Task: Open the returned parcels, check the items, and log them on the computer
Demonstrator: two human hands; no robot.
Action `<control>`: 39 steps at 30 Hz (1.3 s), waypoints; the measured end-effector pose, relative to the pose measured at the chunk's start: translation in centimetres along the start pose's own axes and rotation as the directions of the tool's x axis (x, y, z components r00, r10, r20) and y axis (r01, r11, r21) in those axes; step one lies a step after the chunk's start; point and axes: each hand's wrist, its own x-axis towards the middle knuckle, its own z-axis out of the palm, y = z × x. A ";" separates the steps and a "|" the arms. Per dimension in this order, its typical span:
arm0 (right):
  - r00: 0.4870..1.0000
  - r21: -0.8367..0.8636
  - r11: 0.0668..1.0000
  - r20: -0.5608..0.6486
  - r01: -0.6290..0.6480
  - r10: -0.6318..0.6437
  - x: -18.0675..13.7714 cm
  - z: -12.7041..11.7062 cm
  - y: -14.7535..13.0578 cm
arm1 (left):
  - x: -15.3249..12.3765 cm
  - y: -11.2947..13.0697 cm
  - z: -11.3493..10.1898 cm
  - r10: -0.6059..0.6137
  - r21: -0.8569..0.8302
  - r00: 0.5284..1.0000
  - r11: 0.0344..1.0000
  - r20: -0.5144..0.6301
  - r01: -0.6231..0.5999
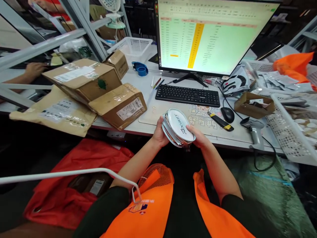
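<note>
Both my hands hold a stack of round white and silver packs [178,128] with "Beauty" lettering on the top one, just in front of the desk's front edge. My left hand [159,134] grips the stack's left side. My right hand [199,136] grips its right side. The stack is tilted toward me.
On the desk [146,84] sit taped cardboard boxes [99,89], a black keyboard [187,95], a monitor [210,33], a mouse [227,114], a yellow utility knife [220,121], a barcode scanner [254,129] and white baskets [284,132]. Another person's hand [33,70] rests at far left. A red bag [81,178] lies below.
</note>
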 end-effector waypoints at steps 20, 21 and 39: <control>0.941 0.018 0.981 -0.287 0.194 -0.181 -1.1 2.5 2.9 | 2.3 -3.9 -0.6 0.808 0.743 0.562 0.266 0.176 -0.615; 0.955 0.053 0.982 -0.246 0.182 -0.164 -1.0 2.4 2.9 | 2.5 -4.0 -0.8 0.809 0.762 0.555 0.233 0.194 -0.605; 0.905 -0.113 0.935 -0.234 0.337 -0.355 -4.4 3.8 1.6 | 1.2 -1.4 -1.8 0.705 0.905 0.601 -0.141 0.376 -0.401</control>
